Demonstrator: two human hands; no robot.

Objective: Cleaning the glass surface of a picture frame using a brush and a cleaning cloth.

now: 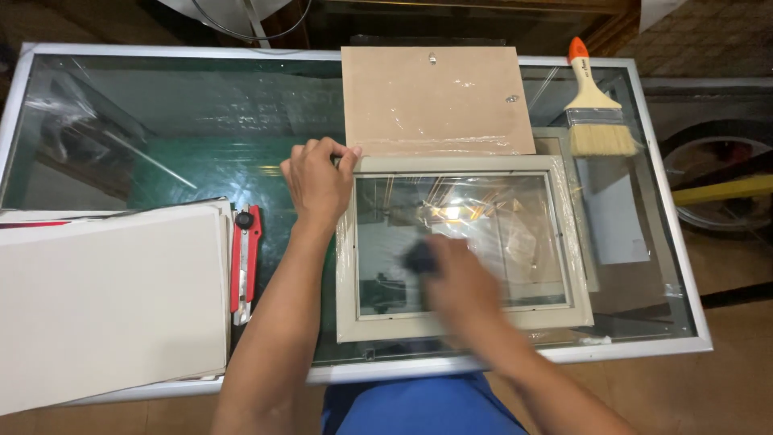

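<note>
Left hand [320, 179] fingers pinch the cream picture frame [461, 319]; blurred right hand [459, 282] clutches a dark cloth [419, 257] on its reflective glass.

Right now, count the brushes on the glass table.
1: a wide wooden-handled paintbrush with an orange tip lies at the table's far right corner, apart from both hands. None seems hidden.

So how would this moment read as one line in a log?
left hand: holds picture frame corner | right hand: blurred, dark object on frame glass | beside: red utility knife, paintbrush
</note>
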